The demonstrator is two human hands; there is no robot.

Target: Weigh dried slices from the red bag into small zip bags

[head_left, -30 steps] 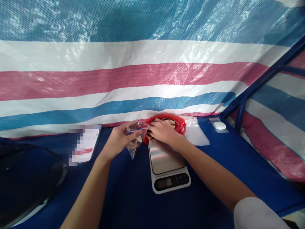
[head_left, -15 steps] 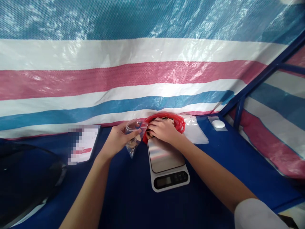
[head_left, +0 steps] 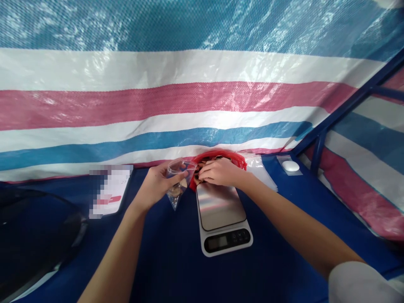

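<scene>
My left hand (head_left: 156,185) pinches the rim of a small clear plastic bag (head_left: 174,201), holding its mouth apart. Pale brown slice-like pieces (head_left: 176,190) lie inside it. My right hand (head_left: 217,171) reaches into a red plastic bag (head_left: 241,160) full of brown, dried-looking pieces (head_left: 202,163). Its fingers are curled down among them, and the fingertips are hidden. Just in front of the red bag, below my right hand, is a white kitchen scale (head_left: 205,249) with a bare metal plate (head_left: 221,208) and a dark display.
Flat clear plastic bags (head_left: 267,181) lie right of the red bag. Farther right, a white oval object (head_left: 290,166) rests on a small clear bag. A phone-like slab (head_left: 118,189), partly blurred, lies left. A dark round object (head_left: 38,235) fills the left corner. Striped sheeting (head_left: 189,101) hangs behind.
My right hand has shifted slightly and dug at the pieces in the red bag, with more of them now visible. My left hand keeps its hold on the clear bag.
</scene>
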